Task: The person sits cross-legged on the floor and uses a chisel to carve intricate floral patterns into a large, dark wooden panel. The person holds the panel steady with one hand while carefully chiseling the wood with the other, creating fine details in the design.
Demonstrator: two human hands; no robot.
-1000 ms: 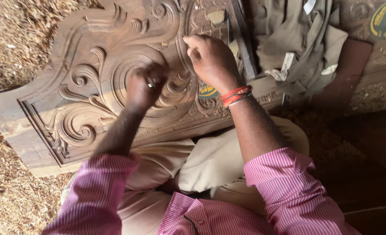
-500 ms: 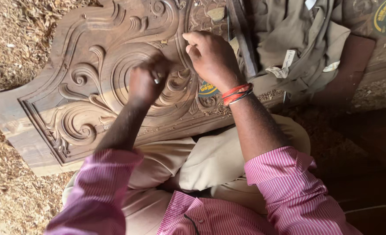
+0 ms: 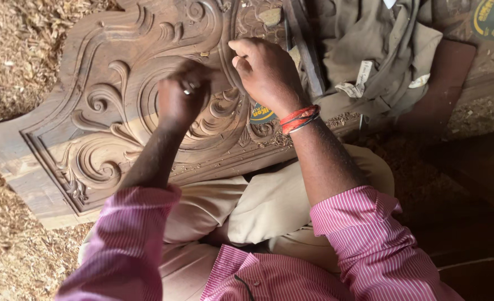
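Observation:
A large carved wooden panel [image 3: 99, 139] with scroll and leaf relief lies tilted across my lap. My left hand [image 3: 183, 97] is a closed fist with a ring on one finger. It is blurred and presses on the round carved scroll at the panel's middle. My right hand [image 3: 266, 72] is curled shut against the raised carved edge just right of it, with red bangles [image 3: 298, 118] on the wrist. Whatever either fist may enclose is hidden.
A khaki cloth [image 3: 369, 50] is bunched on the panel's right end, beside a dark wooden strip [image 3: 305, 50]. Wood shavings [image 3: 13, 56] cover the ground at the left. My khaki-trousered legs [image 3: 258, 206] are under the panel. Dark boards [image 3: 475, 184] lie at the right.
My left fist has shifted slightly up and to the left over the carved scroll. My right hand has stayed in nearly the same spot.

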